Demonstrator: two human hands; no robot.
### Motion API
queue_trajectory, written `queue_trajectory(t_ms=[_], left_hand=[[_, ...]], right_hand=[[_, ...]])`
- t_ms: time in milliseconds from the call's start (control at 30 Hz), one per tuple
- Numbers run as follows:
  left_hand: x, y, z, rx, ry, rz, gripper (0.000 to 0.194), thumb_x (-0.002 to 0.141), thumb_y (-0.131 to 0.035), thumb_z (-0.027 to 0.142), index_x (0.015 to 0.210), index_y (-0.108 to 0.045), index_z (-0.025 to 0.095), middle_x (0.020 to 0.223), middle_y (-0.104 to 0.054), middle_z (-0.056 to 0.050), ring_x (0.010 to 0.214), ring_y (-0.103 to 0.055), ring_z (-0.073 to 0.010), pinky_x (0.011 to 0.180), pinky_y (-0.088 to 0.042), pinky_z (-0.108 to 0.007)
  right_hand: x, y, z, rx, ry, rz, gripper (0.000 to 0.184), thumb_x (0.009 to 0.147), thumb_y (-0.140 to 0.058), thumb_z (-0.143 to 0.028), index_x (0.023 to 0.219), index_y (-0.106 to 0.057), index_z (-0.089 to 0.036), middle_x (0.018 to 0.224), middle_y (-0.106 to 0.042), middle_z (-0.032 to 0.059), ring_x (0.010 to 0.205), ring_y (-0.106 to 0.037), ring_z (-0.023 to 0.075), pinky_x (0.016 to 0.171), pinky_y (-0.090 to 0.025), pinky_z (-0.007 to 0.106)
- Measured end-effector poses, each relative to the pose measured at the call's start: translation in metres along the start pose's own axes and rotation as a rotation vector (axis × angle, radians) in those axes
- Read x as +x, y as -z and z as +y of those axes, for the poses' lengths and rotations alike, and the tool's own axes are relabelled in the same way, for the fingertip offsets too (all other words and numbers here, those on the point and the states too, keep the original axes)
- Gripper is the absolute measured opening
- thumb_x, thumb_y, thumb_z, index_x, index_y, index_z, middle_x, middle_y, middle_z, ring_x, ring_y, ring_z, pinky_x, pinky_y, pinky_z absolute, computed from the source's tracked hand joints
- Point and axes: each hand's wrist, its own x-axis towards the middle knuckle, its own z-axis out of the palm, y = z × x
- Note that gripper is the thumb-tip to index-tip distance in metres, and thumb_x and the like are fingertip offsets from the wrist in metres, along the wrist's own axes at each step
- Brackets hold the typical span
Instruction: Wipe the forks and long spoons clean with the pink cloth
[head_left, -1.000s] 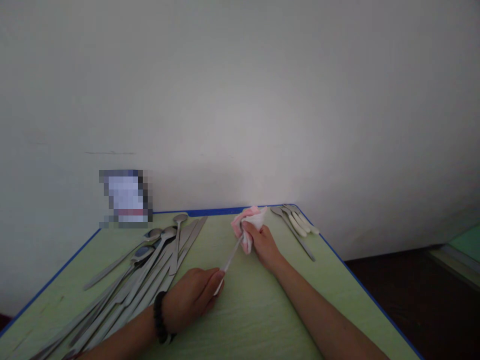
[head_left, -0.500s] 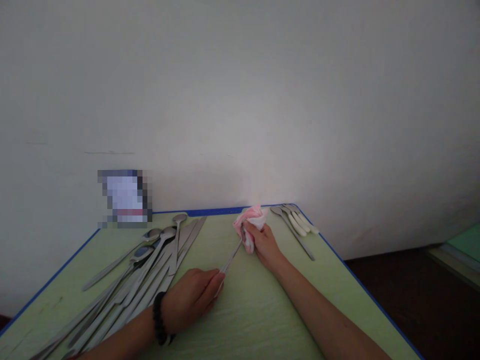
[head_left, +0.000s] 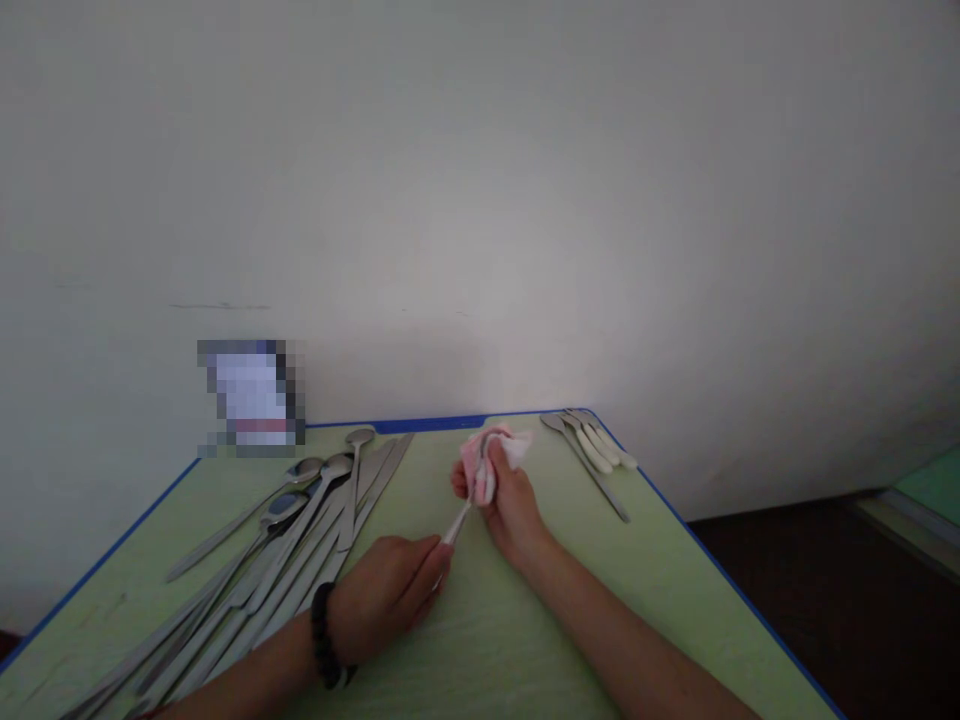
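My left hand [head_left: 390, 590], with a dark beaded bracelet at the wrist, is closed round the handle of a slim metal piece of cutlery [head_left: 459, 522]. Its far end is hidden inside a pink and white cloth [head_left: 480, 462], so I cannot tell its kind. My right hand [head_left: 517, 510] grips this cloth, wrapped about the metal, thumb on top and fingers curled underneath. Left of my hands lies a pile of long metal cutlery, with spoons [head_left: 285, 507] and knives [head_left: 384, 480], partly behind my left forearm.
At the table's far right corner lie a long metal spoon [head_left: 589, 470] and several white-handled pieces of cutlery [head_left: 600, 452]. A blurred-out device [head_left: 251, 395] leans on the wall at the back left. The green table [head_left: 525, 640] has a blue edge and meets the wall.
My right hand has slid the cloth a little toward me and to the left along the metal, covering more of it. The fingertips now show beneath the cloth. My left hand has barely moved.
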Motion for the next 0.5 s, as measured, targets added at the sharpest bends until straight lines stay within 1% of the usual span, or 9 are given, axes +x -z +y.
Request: queue_trajectory(t_ms=[33, 100, 200, 267, 367, 500], left_hand=[[0.000, 0.000, 0.000, 0.014, -0.005, 0.003, 0.037, 0.092, -0.018, 0.034, 0.062, -0.037, 0.021, 0.054, -0.044, 0.003, 0.047, -0.038, -0.0119, 0.051, -0.030, -0.022], [0.000, 0.000, 0.001, 0.029, -0.002, 0.006, 0.037, 0.092, -0.019, 0.034, 0.063, -0.037, 0.021, 0.054, -0.044, 0.003, 0.047, -0.038, -0.0119, 0.051, -0.029, -0.022], [0.000, 0.001, 0.002, 0.020, 0.028, -0.009, 0.038, 0.092, -0.019, 0.035, 0.062, -0.036, 0.021, 0.054, -0.045, 0.003, 0.047, -0.039, -0.0121, 0.051, -0.030, -0.022], [0.001, 0.001, 0.003, 0.017, 0.045, -0.006, 0.038, 0.092, -0.019, 0.035, 0.061, -0.036, 0.021, 0.053, -0.044, 0.003, 0.047, -0.039, -0.0121, 0.051, -0.030, -0.022], [0.001, 0.000, 0.003, 0.001, 0.060, -0.005, 0.038, 0.092, -0.019, 0.036, 0.061, -0.036, 0.021, 0.052, -0.043, 0.003, 0.047, -0.038, -0.0120, 0.051, -0.029, -0.022], [0.002, 0.000, 0.003, 0.017, 0.051, 0.005, 0.038, 0.092, -0.018, 0.036, 0.061, -0.033, 0.022, 0.052, -0.040, 0.004, 0.046, -0.036, -0.0121, 0.050, -0.028, -0.023]], right_hand=[[-0.004, -0.004, 0.003, 0.018, -0.044, -0.009, 0.044, 0.069, -0.058, -0.056, 0.071, -0.064, -0.013, 0.063, -0.067, 0.0069, 0.054, -0.061, 0.0152, 0.053, -0.049, 0.027], [-0.010, -0.010, 0.006, 0.049, -0.084, -0.032, 0.041, 0.068, -0.061, -0.053, 0.071, -0.064, -0.012, 0.063, -0.067, 0.0071, 0.055, -0.061, 0.0155, 0.055, -0.050, 0.027], [-0.012, -0.011, 0.006, 0.081, -0.096, -0.065, 0.037, 0.067, -0.066, -0.047, 0.073, -0.064, -0.011, 0.063, -0.067, 0.0069, 0.056, -0.062, 0.0150, 0.057, -0.050, 0.027], [-0.009, -0.009, 0.004, 0.086, -0.091, -0.073, 0.037, 0.066, -0.066, -0.047, 0.075, -0.064, -0.011, 0.065, -0.067, 0.0066, 0.057, -0.062, 0.0148, 0.058, -0.050, 0.027], [-0.002, -0.004, 0.006, 0.054, -0.027, -0.048, 0.037, 0.067, -0.065, -0.047, 0.076, -0.065, -0.012, 0.067, -0.068, 0.0058, 0.057, -0.061, 0.0144, 0.057, -0.049, 0.026], [0.009, 0.006, 0.007, -0.074, 0.159, 0.028, 0.036, 0.070, -0.061, -0.049, 0.071, -0.063, -0.014, 0.057, -0.064, 0.0024, 0.049, -0.057, 0.0135, 0.054, -0.047, 0.026]])
